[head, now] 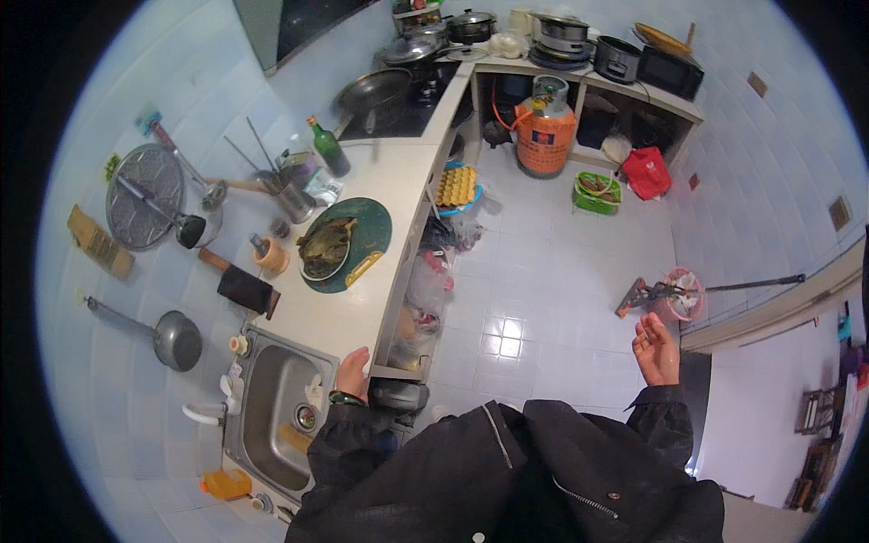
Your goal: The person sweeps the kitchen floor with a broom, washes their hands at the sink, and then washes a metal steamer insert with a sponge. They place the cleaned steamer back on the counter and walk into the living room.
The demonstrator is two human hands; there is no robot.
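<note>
My left hand [352, 375], with a bracelet at the wrist, hangs by the front edge of the counter, right of the steel sink [271, 387]. Nothing shows in its grasp; whether it touches the edge I cannot tell. My right hand [657, 351] is raised over the floor, palm turned up and bare, fingers slightly curled. In the picture it lies just below a pink waste bin [681, 309] and a long-handled mop [740, 284]. Ahead on the counter, a plate of dark dried leaves or fish [326, 250] rests on a round green board [372, 220] beside a yellow-handled peeler or knife [364, 269].
A cleaver [246, 288] stands near a mortar [273, 256]. Further along are a green bottle [331, 151] and a wok [373, 91] on the stove. An orange gas cylinder [544, 136], a green basket [597, 193] and a red bag [646, 174] stand low ahead. A doorway opens right.
</note>
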